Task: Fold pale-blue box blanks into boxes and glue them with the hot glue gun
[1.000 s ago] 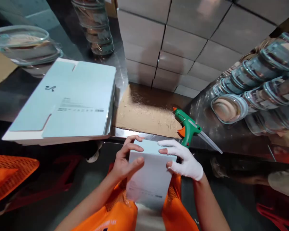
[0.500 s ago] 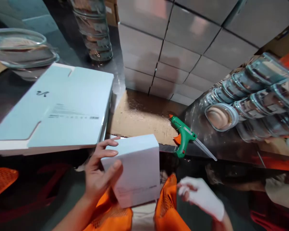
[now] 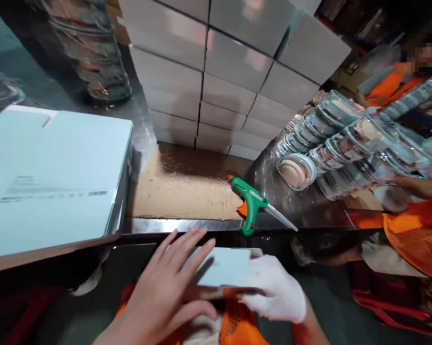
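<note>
A pale blue-white cardboard box [image 3: 227, 267] lies low over my lap, in front of the bench edge. My right hand [image 3: 277, 290], in a white glove, grips its right end, with the thumb below and part of the box hidden. Over the box's left end spreads my bare left hand [image 3: 173, 280], fingers stretched out; whether they touch it I cannot tell. A green glue gun [image 3: 251, 203] with an orange trigger and a clear glue stick lies on the bench just beyond my right hand.
Flat pale blue cartons [image 3: 63, 177] are stacked at the left. Brown cardboard [image 3: 187, 191] covers the bench middle, before a wall of stacked white boxes [image 3: 223, 96]. Wrapped round containers [image 3: 345, 148] lie in rows at right; a wrapped stack [image 3: 94, 52] stands left. Another person [image 3: 392, 86] is at right.
The box has turned and dropped lower. My gloved right hand has come in and taken its right end, while my left hand has loosened its grip and spread out. The view has shifted right.
</note>
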